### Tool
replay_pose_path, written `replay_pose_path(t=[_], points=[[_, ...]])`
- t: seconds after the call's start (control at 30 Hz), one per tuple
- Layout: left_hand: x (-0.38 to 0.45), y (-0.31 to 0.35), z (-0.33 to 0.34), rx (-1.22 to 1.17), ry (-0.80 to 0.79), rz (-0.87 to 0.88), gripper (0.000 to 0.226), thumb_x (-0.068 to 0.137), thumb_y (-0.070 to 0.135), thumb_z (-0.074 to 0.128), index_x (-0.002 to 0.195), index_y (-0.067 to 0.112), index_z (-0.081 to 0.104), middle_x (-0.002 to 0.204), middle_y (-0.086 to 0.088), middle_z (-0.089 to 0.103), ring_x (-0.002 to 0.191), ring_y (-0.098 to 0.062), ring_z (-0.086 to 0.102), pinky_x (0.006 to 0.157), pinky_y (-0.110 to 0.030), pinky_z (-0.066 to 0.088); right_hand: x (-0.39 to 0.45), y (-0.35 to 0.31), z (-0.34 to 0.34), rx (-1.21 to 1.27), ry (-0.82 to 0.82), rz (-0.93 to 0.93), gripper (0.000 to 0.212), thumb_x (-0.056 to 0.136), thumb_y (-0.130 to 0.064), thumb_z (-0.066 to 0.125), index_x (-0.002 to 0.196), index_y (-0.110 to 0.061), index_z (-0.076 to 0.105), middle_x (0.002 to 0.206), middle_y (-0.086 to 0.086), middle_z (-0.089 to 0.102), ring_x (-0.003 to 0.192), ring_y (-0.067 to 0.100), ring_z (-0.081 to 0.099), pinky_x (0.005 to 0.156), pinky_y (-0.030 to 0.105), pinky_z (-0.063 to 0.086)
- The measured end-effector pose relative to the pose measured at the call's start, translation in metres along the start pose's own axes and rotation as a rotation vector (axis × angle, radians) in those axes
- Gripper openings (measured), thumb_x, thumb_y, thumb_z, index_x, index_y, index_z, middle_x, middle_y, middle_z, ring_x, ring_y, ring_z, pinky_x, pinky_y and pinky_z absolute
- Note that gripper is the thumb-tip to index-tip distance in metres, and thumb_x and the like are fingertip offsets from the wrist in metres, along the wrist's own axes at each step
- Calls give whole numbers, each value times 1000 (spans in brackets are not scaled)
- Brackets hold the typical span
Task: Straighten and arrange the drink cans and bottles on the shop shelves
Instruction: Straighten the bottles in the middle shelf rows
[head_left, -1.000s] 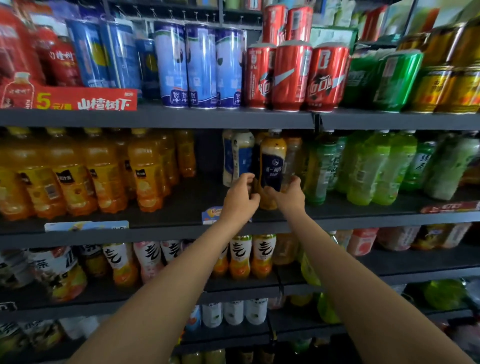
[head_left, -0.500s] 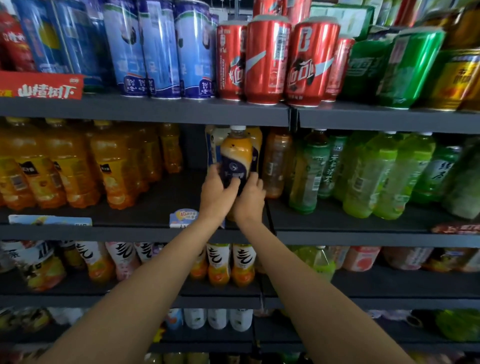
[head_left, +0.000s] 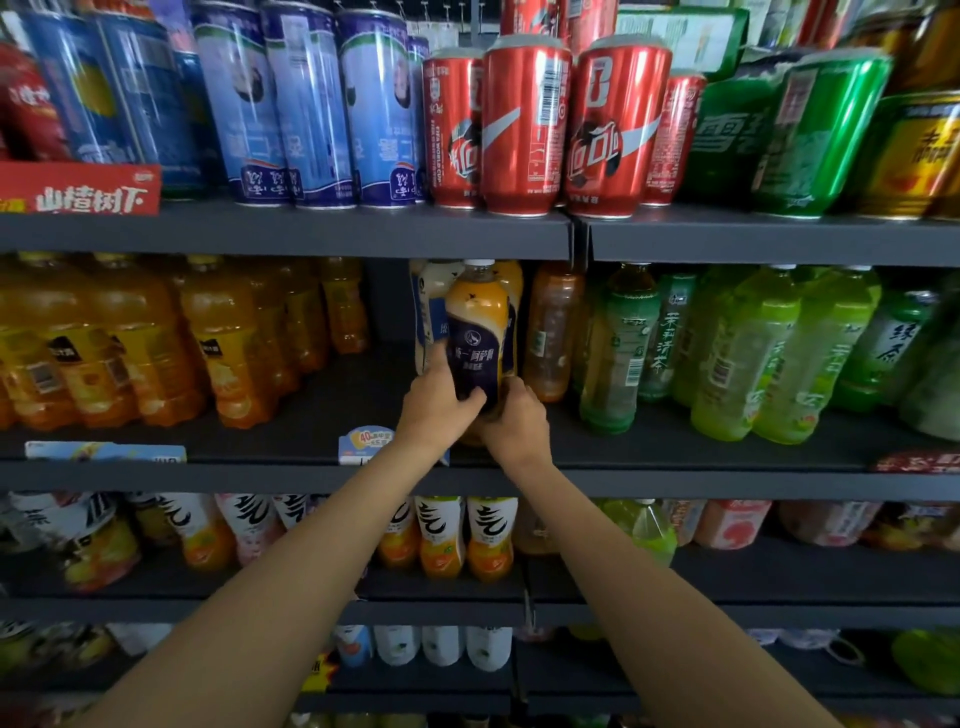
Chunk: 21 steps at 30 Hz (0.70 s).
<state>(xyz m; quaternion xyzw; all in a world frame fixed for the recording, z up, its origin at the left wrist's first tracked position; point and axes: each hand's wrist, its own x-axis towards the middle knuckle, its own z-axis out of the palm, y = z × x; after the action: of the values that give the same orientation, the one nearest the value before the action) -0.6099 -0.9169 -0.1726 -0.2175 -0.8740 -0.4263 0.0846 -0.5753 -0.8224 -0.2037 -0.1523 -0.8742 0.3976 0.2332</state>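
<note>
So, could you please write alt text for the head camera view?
Both hands, left hand and right hand, grip a milk tea bottle with a dark label on the middle shelf. Orange juice bottles stand left, green tea bottles right, red cola cans above.

Held bottle (head_left: 478, 338): orange upper body, dark navy label with white lettering, white cap. Upper-shelf cans: blue-and-white (head_left: 306, 109), red with a white swoosh (head_left: 524, 124), green (head_left: 810, 130), yellow-gold (head_left: 919, 150). Middle shelf: orange juice bottles (head_left: 130, 343) with dark labels at left; green tea bottles (head_left: 753, 353) at right. Shelf boards (head_left: 291, 231): dark grey.
</note>
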Motion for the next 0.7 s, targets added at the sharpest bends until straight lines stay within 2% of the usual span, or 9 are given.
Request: replay_pose_path(t=[0.17, 0.3, 0.47, 0.57, 0.7], points=[[7, 8, 9, 51, -49, -28, 61, 91, 20, 55, 141, 14, 21, 135, -15, 48, 121, -32, 49, 98, -40, 42, 8, -4, -5, -66, -1, 73, 42, 86, -26, 63, 120, -6, 47, 118, 14, 57, 110, 31, 54, 82, 36, 45], [5, 16, 17, 17, -14, -67, 57, 93, 16, 52, 141, 10, 23, 136, -16, 44, 122, -31, 47, 97, -37, 39, 14, -9, -12, -69, -57, 129, 38, 90, -23, 56, 121, -4, 44, 120, 17, 57, 111, 35, 54, 87, 41, 46], [-9, 6, 27, 9, 137, -26, 59, 87, 15, 58, 138, 9, 29, 140, -13, 34, 128, -29, 39, 104, -41, 39, 2, 2, -22, -59, -13, 111, 39, 89, -21, 60, 120, -4, 46, 117, 17, 61, 108, 32, 57, 86, 38, 47], [-14, 3, 25, -3, 133, -31, 58, 85, 12, 58, 137, 10, 31, 139, -12, 33, 127, -28, 39, 102, -43, 41, -1, 6, -25, -42, 40, 104, 38, 86, -21, 65, 116, -3, 50, 113, 14, 63, 105, 28, 59, 85, 35, 48], [-19, 7, 14, -18, 156, 16, 53, 85, 8, 57, 134, 11, 36, 136, -10, 36, 126, -26, 41, 103, -43, 40, -8, -4, -22, -45, 53, 94, 32, 87, -17, 63, 114, -3, 53, 111, 14, 63, 104, 28, 59, 85, 36, 48]])
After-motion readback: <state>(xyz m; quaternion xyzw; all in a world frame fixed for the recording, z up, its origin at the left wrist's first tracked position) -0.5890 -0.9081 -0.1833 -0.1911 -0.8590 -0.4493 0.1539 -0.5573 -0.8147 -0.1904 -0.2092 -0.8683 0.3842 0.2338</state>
